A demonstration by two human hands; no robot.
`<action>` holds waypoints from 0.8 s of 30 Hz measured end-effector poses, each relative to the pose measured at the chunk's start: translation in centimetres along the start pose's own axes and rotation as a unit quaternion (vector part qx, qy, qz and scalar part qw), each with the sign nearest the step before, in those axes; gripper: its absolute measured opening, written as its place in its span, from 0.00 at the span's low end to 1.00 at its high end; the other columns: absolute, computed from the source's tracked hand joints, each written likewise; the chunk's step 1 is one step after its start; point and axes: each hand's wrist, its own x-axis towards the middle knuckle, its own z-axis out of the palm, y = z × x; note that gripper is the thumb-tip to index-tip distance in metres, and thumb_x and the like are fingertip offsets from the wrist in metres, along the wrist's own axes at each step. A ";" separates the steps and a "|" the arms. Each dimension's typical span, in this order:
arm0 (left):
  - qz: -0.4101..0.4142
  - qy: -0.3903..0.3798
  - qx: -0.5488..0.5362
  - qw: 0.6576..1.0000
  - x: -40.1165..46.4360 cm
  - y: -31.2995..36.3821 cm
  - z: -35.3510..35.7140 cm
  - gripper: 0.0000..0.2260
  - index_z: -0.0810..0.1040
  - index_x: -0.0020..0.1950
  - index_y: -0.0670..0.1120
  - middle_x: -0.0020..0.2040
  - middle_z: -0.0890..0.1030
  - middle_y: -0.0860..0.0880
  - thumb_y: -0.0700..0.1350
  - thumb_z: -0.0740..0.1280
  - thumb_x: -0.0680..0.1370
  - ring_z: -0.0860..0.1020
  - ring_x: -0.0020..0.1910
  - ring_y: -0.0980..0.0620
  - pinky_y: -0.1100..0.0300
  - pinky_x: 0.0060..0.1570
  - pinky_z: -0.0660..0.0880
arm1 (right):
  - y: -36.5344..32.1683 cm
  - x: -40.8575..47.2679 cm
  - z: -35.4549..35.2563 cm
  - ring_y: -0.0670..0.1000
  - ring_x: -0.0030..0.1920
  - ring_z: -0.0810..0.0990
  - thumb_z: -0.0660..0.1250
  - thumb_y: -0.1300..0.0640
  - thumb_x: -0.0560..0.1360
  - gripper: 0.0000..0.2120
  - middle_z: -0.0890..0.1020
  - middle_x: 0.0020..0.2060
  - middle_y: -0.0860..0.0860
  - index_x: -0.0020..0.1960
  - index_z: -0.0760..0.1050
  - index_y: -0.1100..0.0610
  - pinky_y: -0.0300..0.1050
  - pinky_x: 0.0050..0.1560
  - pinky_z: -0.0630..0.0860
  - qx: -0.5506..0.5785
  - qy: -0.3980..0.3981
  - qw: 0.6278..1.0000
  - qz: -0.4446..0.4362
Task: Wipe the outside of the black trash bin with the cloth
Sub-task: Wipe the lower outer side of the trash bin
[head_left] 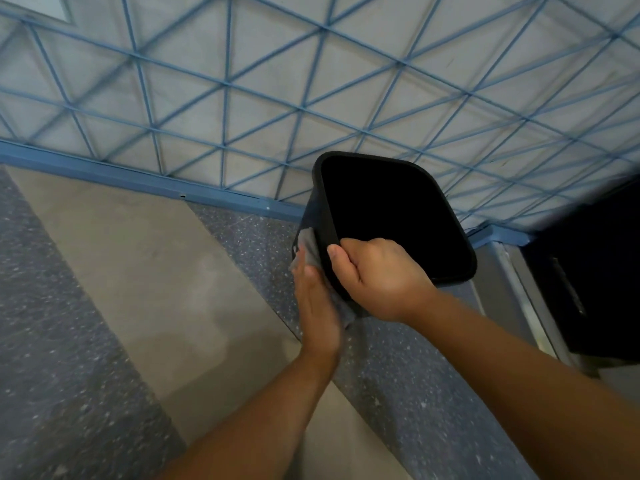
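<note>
**Wiping under way on the bin's left wall**

The black rectangular plastic trash bin (pixel 388 209) is held tilted above the speckled grey floor (pixel 69 358), near the blue-latticed wall (pixel 242 81), mouth facing the camera, long axis running down and away. The right hand (pixel 377 278) grips its near rim; the flat left hand (pixel 317 306) presses a grey cloth (pixel 310 247) against the outer left side. The other sides are hidden, so probably still to wipe.

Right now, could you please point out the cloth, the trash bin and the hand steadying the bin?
cloth (pixel 309 251): head view, the grey upper part above the fingers.
trash bin (pixel 450 276): head view, near rim.
right hand (pixel 379 277): head view, back of the hand.
</note>
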 end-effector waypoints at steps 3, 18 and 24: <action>-0.020 -0.006 -0.137 0.990 0.7 3.1 0.5 0.25 0.62 0.75 0.76 0.84 0.60 0.57 0.76 0.52 0.77 0.54 0.85 0.53 0.43 0.83 0.53 | -0.1 0.1 0.0 0.53 0.30 0.72 0.47 0.42 0.78 0.18 0.69 0.26 0.47 0.33 0.61 0.48 0.48 0.33 0.66 0.001 -0.001 1.000 0.002; -0.068 -0.033 -0.175 0.982 3.0 2.2 -0.1 0.35 0.66 0.81 0.48 0.81 0.66 0.38 0.70 0.54 0.82 0.63 0.81 0.37 0.34 0.80 0.59 | -0.1 0.5 0.0 0.55 0.31 0.75 0.47 0.42 0.78 0.19 0.72 0.27 0.48 0.33 0.64 0.49 0.50 0.33 0.70 0.016 0.006 1.000 0.013; 0.036 0.031 -0.165 0.985 2.6 4.8 1.0 0.23 0.65 0.77 0.64 0.81 0.65 0.58 0.65 0.51 0.83 0.62 0.82 0.58 0.49 0.83 0.57 | 0.0 0.7 -0.1 0.55 0.31 0.75 0.47 0.42 0.78 0.20 0.74 0.29 0.49 0.35 0.67 0.51 0.50 0.34 0.71 0.022 0.001 1.000 0.009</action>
